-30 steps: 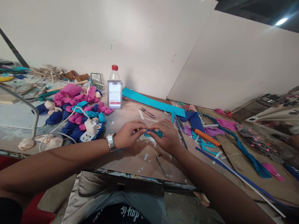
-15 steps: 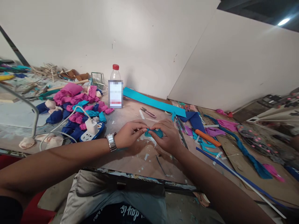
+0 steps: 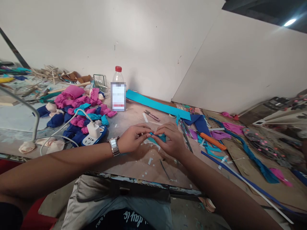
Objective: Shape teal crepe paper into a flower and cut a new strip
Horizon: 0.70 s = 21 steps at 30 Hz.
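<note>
Over the middle of the table, a small piece of teal fabric (image 3: 162, 138) is pinched between my two hands. My left hand (image 3: 133, 138), with a metal watch (image 3: 114, 146) on its wrist, holds the fabric's near-left edge between thumb and fingertips. My right hand (image 3: 171, 139) pinches the same piece from the other side, and its fingers hide part of it. The fingertips of both hands nearly meet. Just beyond them lie small thread snips (image 3: 152, 115) with pink handles.
A capped bottle (image 3: 118, 76) stands at the back, beside a long turquoise strip (image 3: 158, 104). Pink and blue fabric bundles (image 3: 74, 99) pile up at left around a power strip (image 3: 93, 139). An orange utility knife (image 3: 213, 141) and fabric scraps lie at right.
My fingertips have closed in slightly on the teal fabric, and less of it shows between the thumbs. Both hands stay in nearly the same place over the table.
</note>
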Available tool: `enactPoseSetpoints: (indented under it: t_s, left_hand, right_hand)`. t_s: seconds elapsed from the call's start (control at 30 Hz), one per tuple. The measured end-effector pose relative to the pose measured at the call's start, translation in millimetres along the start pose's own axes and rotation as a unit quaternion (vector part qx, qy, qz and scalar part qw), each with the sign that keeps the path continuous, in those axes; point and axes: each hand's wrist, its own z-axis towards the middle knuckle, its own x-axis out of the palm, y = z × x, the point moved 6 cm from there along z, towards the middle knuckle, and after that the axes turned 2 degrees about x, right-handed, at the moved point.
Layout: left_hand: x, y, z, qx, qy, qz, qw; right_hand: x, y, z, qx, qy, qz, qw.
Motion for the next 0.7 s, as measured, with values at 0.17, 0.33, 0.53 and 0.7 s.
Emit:
enactPoseSetpoints:
  t_s: [0.17, 0.33, 0.53, 0.7]
  left_hand:
    - [-0.5, 0.4, -0.4, 0.024, -0.012, 0.002, 1.0]
    - [1.0, 0.3, -0.3, 0.037, -0.007, 0.0, 0.999]
    - [3.4, 0.2, -0.6, 0.04, 0.005, -0.01, 0.999]
    - [6.1, -0.3, -0.6, 0.039, 0.023, -0.006, 0.999]
  right_hand:
    - [0.2, -0.5, 0.0, 0.01, 0.012, -0.009, 1.0]
    - [1.7, -4.1, -1.2, 0.013, 0.006, -0.015, 1.0]
    - [3.2, -3.0, -1.9, -0.004, -0.007, -0.024, 1.0]
    - [6.2, -3.8, -2.9, 0.001, 0.003, -0.019, 1.0]
